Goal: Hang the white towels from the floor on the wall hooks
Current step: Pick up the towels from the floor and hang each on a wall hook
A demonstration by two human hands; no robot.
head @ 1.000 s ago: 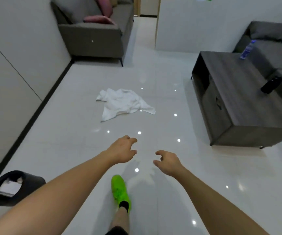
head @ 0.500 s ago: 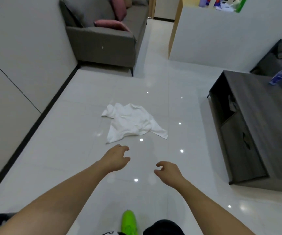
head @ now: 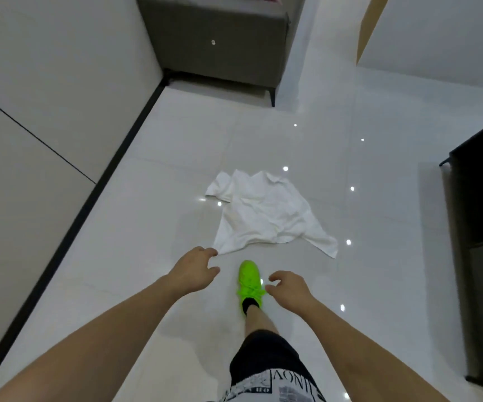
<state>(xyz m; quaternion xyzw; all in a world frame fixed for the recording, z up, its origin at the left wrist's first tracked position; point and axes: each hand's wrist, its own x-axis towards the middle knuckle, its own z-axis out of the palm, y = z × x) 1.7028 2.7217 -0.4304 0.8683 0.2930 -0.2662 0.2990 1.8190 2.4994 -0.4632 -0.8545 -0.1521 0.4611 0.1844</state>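
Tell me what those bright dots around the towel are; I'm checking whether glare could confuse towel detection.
Head view: the dots are ceiling-light reflections on the glossy floor, scattered beside the white towel, with none clearly on it. The towel is sharp with visible creases but low contrast against the pale tiles. Wide-angle distortion slants the wall.

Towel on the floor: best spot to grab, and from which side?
Probably the near left corner of the towel, just beyond the left hand. It lies flat and crumpled on the floor, so come from above and pinch up the cloth there; that corner's edge lies free. The right hand could take the near right corner, which juts out.
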